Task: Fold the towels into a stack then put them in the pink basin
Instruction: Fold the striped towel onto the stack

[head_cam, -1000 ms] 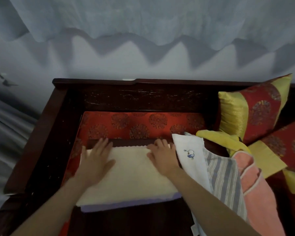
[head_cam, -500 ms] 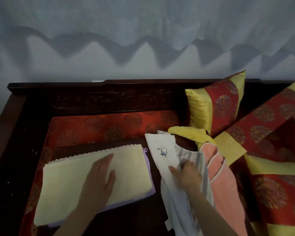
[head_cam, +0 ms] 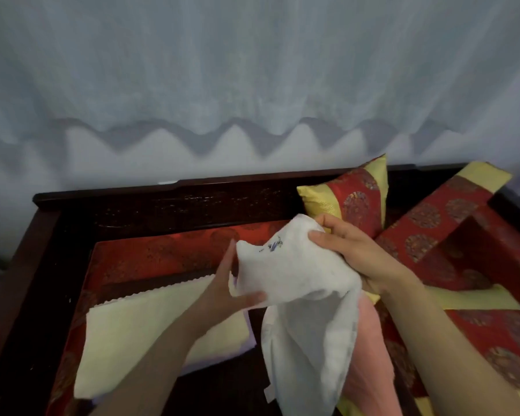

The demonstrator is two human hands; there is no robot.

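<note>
Both hands lift white towel above bench: left hand pinches near-left edge, right hand grips far corner; cream towel folded flat at left.

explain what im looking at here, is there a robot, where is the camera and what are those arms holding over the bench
There is no robot. These are a person's two bare arms, seen by a wide-angle camera worn on their head that looks forward and down. The left hand and right hand both grip a white cloth towel with a small blue embroidered motif, lifted up and hanging limp. Under the left arm, a folded cream towel with a scalloped edge lies flat on a red patterned seat pad in a dark wooden bench. A pink towel lies behind the white one. Red and gold cushions lean at the right, and a pale curtain hangs behind.
</note>
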